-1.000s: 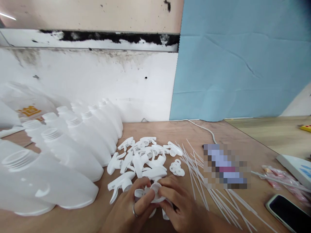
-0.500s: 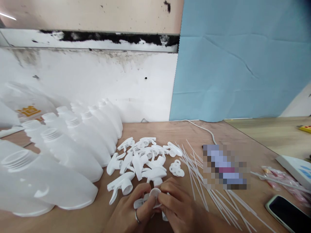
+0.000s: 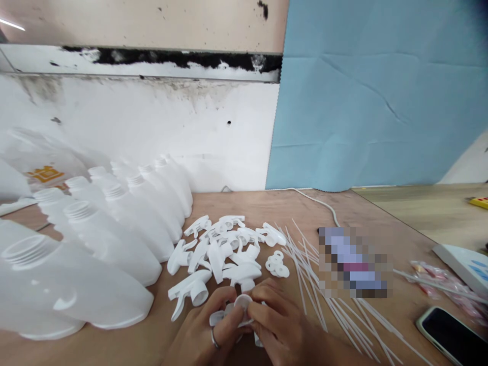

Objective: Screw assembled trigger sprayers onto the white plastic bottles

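Note:
At the bottom centre, my left hand (image 3: 213, 330), with a ring on one finger, is closed around a white spray head (image 3: 244, 303) whose round collar faces up. My right hand (image 3: 276, 323) grips the same spray head from the right, its fingertips at the collar. Whether a small part sits between those fingertips is hidden. Just beyond my hands lies a pile of white spray heads (image 3: 216, 259). A small heap of white ring washers (image 3: 277, 264) is to the right of the pile, and thin white tubes (image 3: 312, 274) are spread beside it.
Several white open-necked bottles (image 3: 114, 223) stand at the left. At the right are a pixelated object (image 3: 353, 262), a phone (image 3: 453, 335), plastic packets (image 3: 438, 284) and a white device (image 3: 465, 264). A white cable (image 3: 316, 199) runs along the back of the table (image 3: 251, 203).

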Tool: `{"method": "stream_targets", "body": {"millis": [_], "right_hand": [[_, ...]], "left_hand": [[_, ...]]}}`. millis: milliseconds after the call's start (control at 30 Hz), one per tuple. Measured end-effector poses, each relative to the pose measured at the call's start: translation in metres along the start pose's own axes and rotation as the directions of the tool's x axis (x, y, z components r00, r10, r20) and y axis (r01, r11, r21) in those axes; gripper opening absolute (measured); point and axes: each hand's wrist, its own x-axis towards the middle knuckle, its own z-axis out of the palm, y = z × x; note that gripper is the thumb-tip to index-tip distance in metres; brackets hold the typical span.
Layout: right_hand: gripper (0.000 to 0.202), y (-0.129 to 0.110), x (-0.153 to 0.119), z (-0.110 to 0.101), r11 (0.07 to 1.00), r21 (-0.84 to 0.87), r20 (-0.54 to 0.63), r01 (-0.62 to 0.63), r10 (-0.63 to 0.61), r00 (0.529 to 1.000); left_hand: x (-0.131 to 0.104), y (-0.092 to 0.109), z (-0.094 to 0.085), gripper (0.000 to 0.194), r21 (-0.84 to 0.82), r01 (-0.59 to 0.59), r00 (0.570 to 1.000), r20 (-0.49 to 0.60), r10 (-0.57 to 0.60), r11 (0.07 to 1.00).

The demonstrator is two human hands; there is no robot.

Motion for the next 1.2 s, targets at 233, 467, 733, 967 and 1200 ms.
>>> {"method": "stream_targets", "body": {"millis": [233,467,733,967,1200], "right_hand": [[0.030,-0.0004,0.0010,0.0000,1.000,-0.007,-0.007,0.011,-0.011,1.000],[0.028,-0.0012,0.0010,-0.0011,1.000,-0.027,0.000,-0.004,0.004,1.000],[0.028,-0.0002,0.0019,-0.0004,1.000,-0.020,-0.002,0.008,-0.008,1.000],[0.031,-0.0004,0.0023,-0.0009,1.000,-0.004,-0.014,0.007,-0.008,1.000],[0.026,0.0001,0.0012,-0.0016,1.000,-0.019,0.014,0.005,-0.005,1.000]], "left_hand": [[0.0004,0.0002,-0.0005,0.053,-0.038,0.003,1.000,0.003,-0.003,0.999],[-0.0011,-0.0003,-0.0008,0.048,-0.039,0.024,1.000,0.012,-0.024,0.999],[-0.0006,-0.0004,0.0005,0.045,-0.036,0.034,0.999,0.011,-0.034,0.999],[0.0028,0.0019,-0.0025,0.043,-0.005,0.025,0.999,0.021,-0.024,1.000],[-0.0011,-0.0007,0.0009,0.045,-0.033,0.008,1.000,0.011,-0.008,0.999]]}}
